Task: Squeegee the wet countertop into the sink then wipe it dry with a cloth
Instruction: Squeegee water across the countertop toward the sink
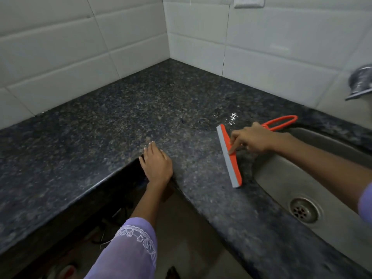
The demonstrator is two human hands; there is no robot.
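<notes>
An orange squeegee with a grey rubber blade stands on the dark speckled granite countertop, close to the left rim of the steel sink. My right hand grips its handle, with the index finger stretched down onto the orange blade holder. The handle's orange loop sticks out behind the hand. A shiny film of water lies on the counter just beyond the blade. My left hand rests flat on the counter's inner corner edge, fingers relaxed. No cloth is in view.
White tiled walls close the counter at the back and left. A chrome tap juts from the right wall over the sink, whose drain shows at lower right. A power socket sits high on the wall.
</notes>
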